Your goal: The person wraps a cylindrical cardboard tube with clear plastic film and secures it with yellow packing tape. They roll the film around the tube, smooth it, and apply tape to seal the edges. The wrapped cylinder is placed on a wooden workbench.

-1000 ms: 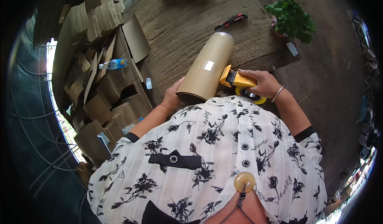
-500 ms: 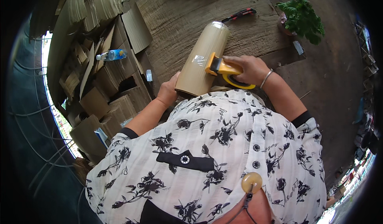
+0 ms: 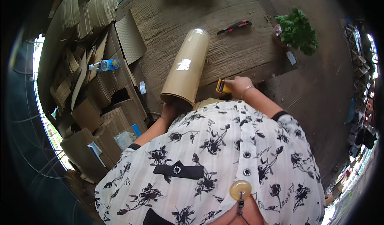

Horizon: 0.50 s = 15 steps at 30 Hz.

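A tan rolled cardboard tube (image 3: 182,79) lies slanted over the wooden table, with shiny clear tape across its middle and far end. Its open near end faces me. My left hand (image 3: 169,112) is at that near end, in shadow below the rim; its fingers are hidden. To the right of the tube, apart from it, my right hand (image 3: 241,85) is closed round a yellow tape dispenser (image 3: 223,86) near the table's front edge. Part of the dispenser is hidden behind my hand and shirt.
A red and black utility knife (image 3: 234,27) lies beyond the tube on the wooden table (image 3: 168,25). A potted plant (image 3: 298,32) stands at the right corner. Stacked cardboard (image 3: 98,15) fills the left, with a plastic bottle (image 3: 106,65) on it.
My right hand has drawn the tape dispenser off the tube, to the right and closer to me. My left hand has moved from the tube's side to below its near rim.
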Each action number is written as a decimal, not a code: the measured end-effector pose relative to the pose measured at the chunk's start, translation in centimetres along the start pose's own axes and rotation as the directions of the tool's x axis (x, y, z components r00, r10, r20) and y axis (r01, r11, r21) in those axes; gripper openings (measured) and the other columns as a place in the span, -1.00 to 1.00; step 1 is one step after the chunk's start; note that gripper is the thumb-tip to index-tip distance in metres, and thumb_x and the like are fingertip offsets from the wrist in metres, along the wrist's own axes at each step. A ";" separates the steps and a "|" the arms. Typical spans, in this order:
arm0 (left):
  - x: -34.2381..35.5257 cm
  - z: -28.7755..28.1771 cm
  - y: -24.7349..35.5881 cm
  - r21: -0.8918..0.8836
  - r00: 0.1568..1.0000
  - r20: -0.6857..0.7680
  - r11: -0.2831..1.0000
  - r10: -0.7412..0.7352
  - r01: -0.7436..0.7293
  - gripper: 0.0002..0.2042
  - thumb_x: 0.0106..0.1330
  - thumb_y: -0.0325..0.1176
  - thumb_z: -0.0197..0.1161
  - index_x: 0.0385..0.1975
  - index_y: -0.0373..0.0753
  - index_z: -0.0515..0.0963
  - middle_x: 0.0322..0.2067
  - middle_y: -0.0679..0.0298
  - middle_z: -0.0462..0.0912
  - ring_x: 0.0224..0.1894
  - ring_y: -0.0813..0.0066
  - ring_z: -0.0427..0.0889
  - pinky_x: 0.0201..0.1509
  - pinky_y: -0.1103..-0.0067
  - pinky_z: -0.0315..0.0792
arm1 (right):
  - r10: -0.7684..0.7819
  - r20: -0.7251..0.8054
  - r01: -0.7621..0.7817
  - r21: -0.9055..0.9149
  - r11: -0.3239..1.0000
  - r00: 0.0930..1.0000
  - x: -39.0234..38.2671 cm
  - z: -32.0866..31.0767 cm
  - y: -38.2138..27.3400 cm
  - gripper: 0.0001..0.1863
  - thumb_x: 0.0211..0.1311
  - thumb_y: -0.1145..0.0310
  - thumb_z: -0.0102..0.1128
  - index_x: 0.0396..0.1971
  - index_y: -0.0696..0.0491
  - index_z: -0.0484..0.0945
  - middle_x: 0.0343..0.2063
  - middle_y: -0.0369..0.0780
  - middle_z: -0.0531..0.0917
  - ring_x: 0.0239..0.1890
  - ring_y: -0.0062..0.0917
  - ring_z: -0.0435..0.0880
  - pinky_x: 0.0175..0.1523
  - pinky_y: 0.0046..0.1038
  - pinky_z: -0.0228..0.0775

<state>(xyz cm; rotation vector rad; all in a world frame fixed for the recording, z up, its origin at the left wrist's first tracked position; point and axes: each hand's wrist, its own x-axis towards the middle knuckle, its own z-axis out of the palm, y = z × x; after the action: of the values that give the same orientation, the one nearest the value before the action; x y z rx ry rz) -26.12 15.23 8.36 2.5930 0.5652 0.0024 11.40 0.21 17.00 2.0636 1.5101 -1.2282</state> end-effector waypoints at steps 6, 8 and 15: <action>5.8 -4.3 4.6 -0.232 0.984 0.077 0.957 -0.163 0.177 -0.51 0.16 -0.15 0.48 0.11 -0.09 0.57 -0.14 0.01 0.73 -0.17 -0.08 0.73 -0.07 0.19 0.66 | 0.407 -0.346 0.307 0.938 0.160 0.846 0.2 -1.2 5.6 -0.21 0.13 0.37 0.44 0.42 -0.06 0.38 -0.04 -0.22 0.71 -0.01 -0.56 0.68 0.09 -0.47 0.53; 5.4 -1.9 2.8 -0.563 0.958 0.090 0.779 -0.273 0.275 -0.56 0.30 -0.15 0.38 0.11 -0.17 0.55 -0.17 0.05 0.74 -0.19 -0.02 0.75 -0.15 0.21 0.66 | 0.428 -0.486 0.554 0.831 -0.043 0.762 3.3 -3.0 4.9 -0.27 0.19 0.39 0.40 0.39 0.02 0.39 0.02 -0.24 0.65 0.00 -0.60 0.64 0.11 -0.49 0.51; 11.6 -7.6 4.2 -0.854 0.627 0.483 -0.171 -0.611 0.491 -0.59 0.44 -0.12 0.29 0.15 -0.24 0.56 -0.13 0.19 0.76 -0.20 0.30 0.78 -0.24 0.36 0.67 | 0.514 -0.324 0.472 0.861 -0.186 0.794 7.7 -0.4 4.5 -0.26 0.13 0.38 0.49 0.32 0.14 0.38 0.07 -0.20 0.62 0.00 -0.52 0.65 0.09 -0.48 0.53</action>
<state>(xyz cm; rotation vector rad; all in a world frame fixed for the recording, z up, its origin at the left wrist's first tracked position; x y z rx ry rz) -14.68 19.86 15.82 0.8035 1.2043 0.1588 16.17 3.51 10.21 3.8328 -0.0239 -2.3682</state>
